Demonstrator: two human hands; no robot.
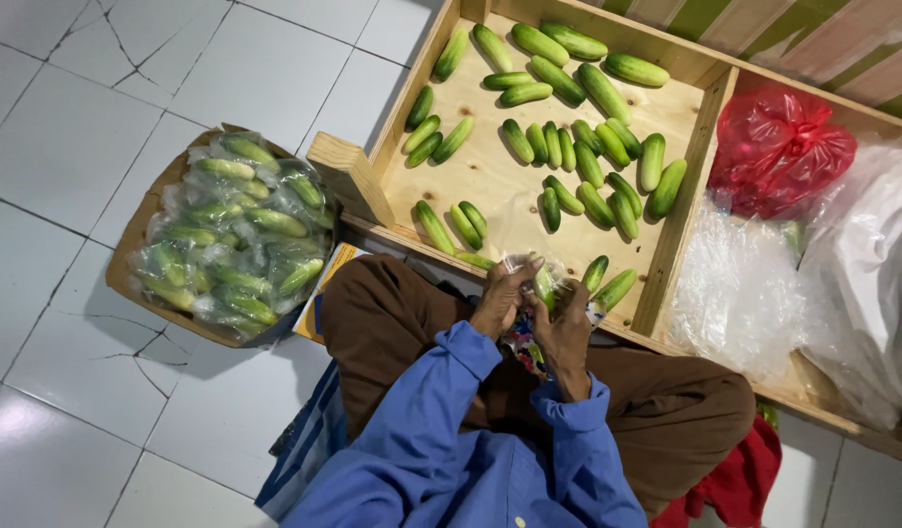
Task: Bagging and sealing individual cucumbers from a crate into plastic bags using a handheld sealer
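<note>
Both hands meet over the lap: the left hand (500,298) and right hand (565,330) each keep a pinching grip on a plastic-wrapped cucumber (543,285), just before the wooden crate (490,181) of loose cucumbers (588,161).

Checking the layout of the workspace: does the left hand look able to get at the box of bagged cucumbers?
Probably yes: the box of bagged cucumbers sits open-topped beside the left knee, nothing between. But the left hand is busy on a small plastic bag.

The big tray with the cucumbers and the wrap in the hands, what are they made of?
The tray looks like pale, unpainted wood: grain lines show. The wrap held by the left hand and right hand seems thin clear plastic, shiny and crinkled.
</note>
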